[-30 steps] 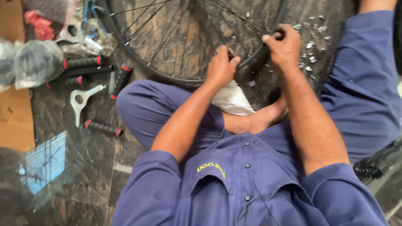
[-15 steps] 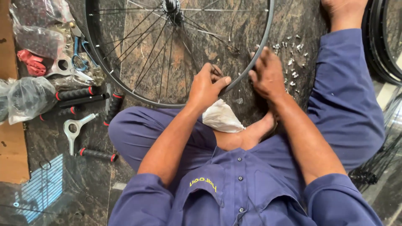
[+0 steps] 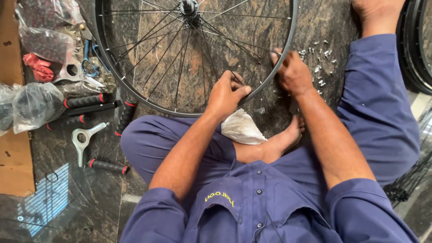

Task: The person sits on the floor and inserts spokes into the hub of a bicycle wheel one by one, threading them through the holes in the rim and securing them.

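Nearest the camera, the person sits cross-legged on the dark stone floor (image 3: 67, 207) in a blue work shirt and trousers, both forearms reaching forward. A crumpled white cloth (image 3: 240, 128) lies on the lap just beside a bare foot (image 3: 283, 139). Beyond it, the left hand (image 3: 227, 94) is closed on the near rim of a spoked bicycle wheel (image 3: 148, 101), fingers curled around the rim and a spoke where they meet. The right hand (image 3: 292, 72) is closed too, pinching at the same rim a little further round to the right; what its fingertips grip is too small to tell. The wheel lies flat on the floor in front of the knees, its hub (image 3: 189, 6) at the top edge of the view.

Off to the left lie black tool handles with red bands (image 3: 87, 101), a silver wrench (image 3: 82, 139), blue-handled pliers (image 3: 90, 60), red gloves (image 3: 38, 67) and clear plastic bags (image 3: 33, 105), with cardboard (image 3: 13, 171) along the edge. Right of the wheel, small silver nipples (image 3: 317, 56) are scattered on the floor near the right hand. Further right, another black rim (image 3: 414, 49) leans at the frame's edge.
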